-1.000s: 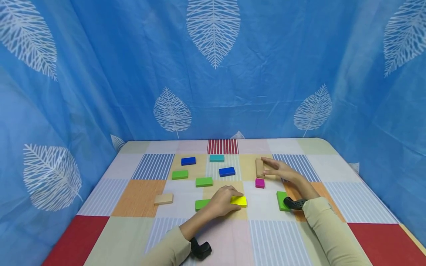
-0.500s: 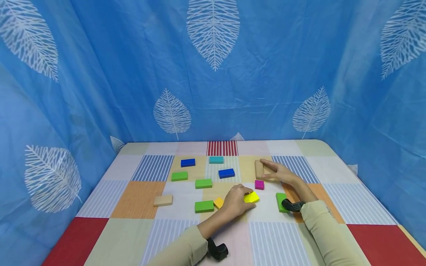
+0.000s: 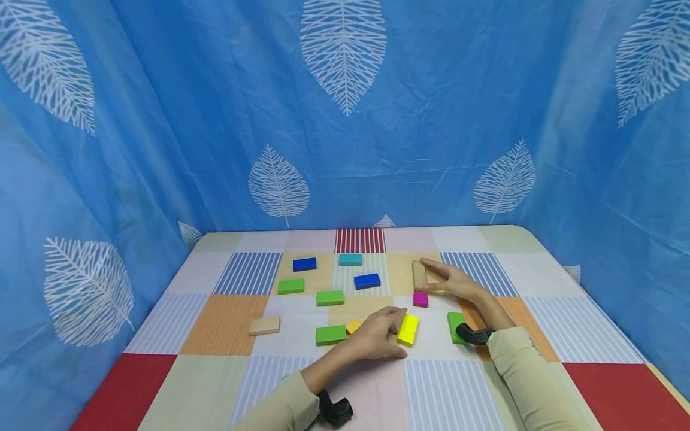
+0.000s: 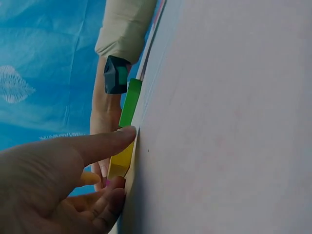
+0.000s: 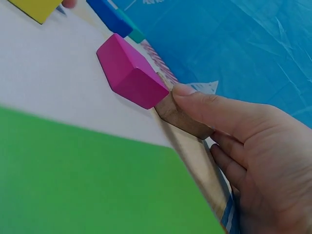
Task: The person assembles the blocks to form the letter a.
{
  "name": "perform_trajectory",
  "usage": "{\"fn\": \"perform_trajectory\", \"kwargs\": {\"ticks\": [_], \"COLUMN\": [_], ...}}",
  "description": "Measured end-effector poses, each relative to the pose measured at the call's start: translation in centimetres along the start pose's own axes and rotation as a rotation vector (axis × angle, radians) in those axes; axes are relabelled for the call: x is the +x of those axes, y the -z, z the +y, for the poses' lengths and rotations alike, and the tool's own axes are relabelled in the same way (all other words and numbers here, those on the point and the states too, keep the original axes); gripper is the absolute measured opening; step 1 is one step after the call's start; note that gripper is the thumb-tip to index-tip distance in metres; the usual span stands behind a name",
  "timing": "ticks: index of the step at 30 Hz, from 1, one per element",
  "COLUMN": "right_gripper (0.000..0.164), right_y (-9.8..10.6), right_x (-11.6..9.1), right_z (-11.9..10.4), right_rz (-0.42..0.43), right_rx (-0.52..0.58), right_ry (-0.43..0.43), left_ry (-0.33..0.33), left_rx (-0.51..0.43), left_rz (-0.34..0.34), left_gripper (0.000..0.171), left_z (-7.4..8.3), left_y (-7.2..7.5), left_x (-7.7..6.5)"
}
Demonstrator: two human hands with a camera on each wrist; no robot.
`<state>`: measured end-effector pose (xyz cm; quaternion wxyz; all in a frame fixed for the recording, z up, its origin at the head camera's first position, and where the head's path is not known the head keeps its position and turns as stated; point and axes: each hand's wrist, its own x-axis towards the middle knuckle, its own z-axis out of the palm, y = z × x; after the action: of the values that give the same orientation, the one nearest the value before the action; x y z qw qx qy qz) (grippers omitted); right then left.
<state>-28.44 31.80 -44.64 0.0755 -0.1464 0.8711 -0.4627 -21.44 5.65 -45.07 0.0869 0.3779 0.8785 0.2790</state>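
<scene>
In the head view, my left hand (image 3: 376,336) is just left of a yellow block (image 3: 408,330), thumb and fingers spread near its two ends. The left wrist view shows the thumb and fingertips on either side of the yellow block (image 4: 120,163). My right hand (image 3: 451,281) holds a plain wooden block (image 3: 419,275) at the back right, its thumb (image 5: 195,100) against the wood in the right wrist view. A small magenta block (image 3: 420,299) lies right in front of the wooden one. Near the right wrist lies a green block (image 3: 455,327), partly covered by the wrist camera.
More flat blocks lie to the left: green (image 3: 331,335), orange (image 3: 353,326) partly behind my left hand, wooden (image 3: 265,325), blue (image 3: 367,281) and teal (image 3: 350,259). A blue leaf-print curtain (image 3: 345,167) closes off the table's back and sides.
My left hand has shifted the yellow block rightward and turned it lengthwise away from me, then spread its fingers and drawn back a little left. An orange block came into view. My right hand stays put.
</scene>
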Motion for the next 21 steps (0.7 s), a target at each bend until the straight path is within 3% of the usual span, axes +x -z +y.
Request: {"fn": "perform_trajectory", "kwargs": {"ticks": [4,8,15,18,21], "right_gripper": [0.071,0.071,0.067,0.065,0.064], "right_y": [-0.1,-0.3,-0.6,-0.7,-0.6], "right_x": [-0.4,-0.4,-0.5,-0.7,-0.9], "right_z": [-0.9,-1.1,-1.0,-1.0,-0.8], "right_rz": [-0.001,0.017,0.034,0.031,0.016], "right_rx": [-0.023,-0.027,-0.012,-0.024,-0.036], "right_ry": [0.008,0.031,0.055,0.057,0.07], "left_ry": [-0.052,-0.065,0.012,0.037,0.049], "left_rx": [0.001,0.039,0.081,0.082,0.054], "left_rz": [-0.005,0.058,0.228,0.256,0.242], "left_gripper": [0.078,0.073,0.07,0.072,0.073], "left_z": [-0.5,-0.5,-0.3,-0.4,-0.5], "left_y": [-0.2,-1.0,-2.5,-2.7,-2.7], "left_x": [0.2,0.8,1.9,2.1,2.0]}}
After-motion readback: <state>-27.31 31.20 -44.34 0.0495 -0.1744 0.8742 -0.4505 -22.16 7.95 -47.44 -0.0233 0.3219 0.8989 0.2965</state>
